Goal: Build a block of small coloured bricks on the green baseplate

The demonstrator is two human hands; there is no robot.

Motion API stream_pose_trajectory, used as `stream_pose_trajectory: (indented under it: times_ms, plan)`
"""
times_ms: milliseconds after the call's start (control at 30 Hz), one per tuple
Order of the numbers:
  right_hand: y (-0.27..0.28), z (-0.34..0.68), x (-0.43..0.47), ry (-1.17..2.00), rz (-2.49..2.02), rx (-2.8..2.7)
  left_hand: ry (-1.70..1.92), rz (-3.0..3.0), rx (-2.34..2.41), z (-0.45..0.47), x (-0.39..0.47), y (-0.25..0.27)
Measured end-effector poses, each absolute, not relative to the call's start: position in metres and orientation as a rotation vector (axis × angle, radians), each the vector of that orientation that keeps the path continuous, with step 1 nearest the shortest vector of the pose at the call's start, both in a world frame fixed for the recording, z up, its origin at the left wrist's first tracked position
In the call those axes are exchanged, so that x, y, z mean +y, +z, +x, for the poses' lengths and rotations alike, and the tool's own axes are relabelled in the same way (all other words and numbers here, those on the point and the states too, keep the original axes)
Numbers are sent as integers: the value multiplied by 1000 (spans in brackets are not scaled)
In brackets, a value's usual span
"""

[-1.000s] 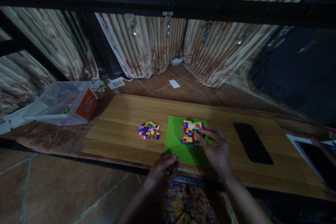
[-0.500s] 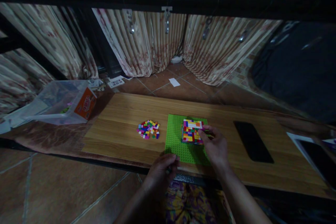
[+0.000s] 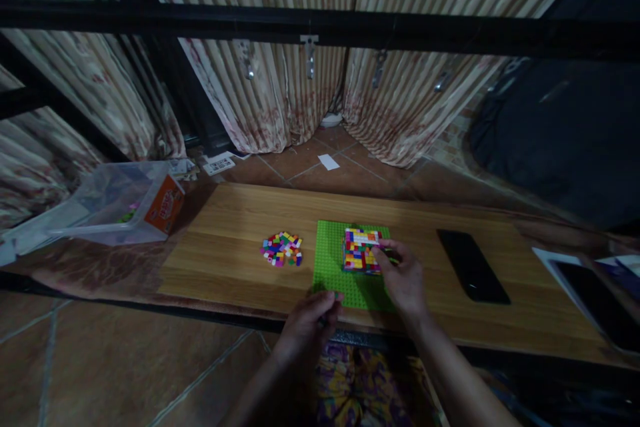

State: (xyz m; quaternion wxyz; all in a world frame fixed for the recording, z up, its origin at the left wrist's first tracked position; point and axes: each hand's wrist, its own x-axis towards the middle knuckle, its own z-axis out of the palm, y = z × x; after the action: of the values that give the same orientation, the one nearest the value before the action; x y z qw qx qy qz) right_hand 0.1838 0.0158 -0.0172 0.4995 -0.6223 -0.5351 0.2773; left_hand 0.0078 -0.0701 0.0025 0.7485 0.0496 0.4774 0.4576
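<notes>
A low build of multicoloured toy bricks (image 3: 357, 257) stands on the green studded baseplate (image 3: 327, 267), with white and orange bricks toward its far side. My right hand (image 3: 405, 273) is at the build's right edge, thumb and forefinger closed on its top near that side; the other fingers hide the right corner. Near the baseplate's front edge, my left hand (image 3: 313, 317) is closed in a pinch. Whatever lies between its fingertips is too small and dark to name. A pile of loose small bricks (image 3: 283, 249) lies left of the baseplate.
All this rests on a long wooden board (image 3: 225, 233). A black phone-like slab (image 3: 473, 267) lies to the right, with another dark device (image 3: 595, 300) beyond it. At far left sits a clear plastic bin (image 3: 115, 200) with an orange label. A dark bar (image 3: 280, 23) crosses ahead.
The view has tilted up and shifted slightly, so the scene sits a little differently in frame. Both hands keep nearly the same places, the right still at the build.
</notes>
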Motion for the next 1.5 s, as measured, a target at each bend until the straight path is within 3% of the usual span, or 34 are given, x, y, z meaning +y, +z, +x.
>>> stream_pose_trajectory:
  times_ms: [133, 333, 667, 1067, 1500]
  plan:
    - [2, 175, -9, 475, -1409, -1411, 1044, 150, 993, 7, -71, 9]
    - [25, 153, -49, 814, -1163, -1780, 1042, 253, 932, 7, -71, 14]
    - [15, 150, -56, 835, -1166, -1778, 997, 303, 933, 13, -72, 13]
    - [2, 192, -3, 245, -1404, -1774, 1019, 120, 968, 17, -74, -13]
    - [-4, 183, 15, 303, -1470, -1687, 941, 64, 1023, 18, -75, -1]
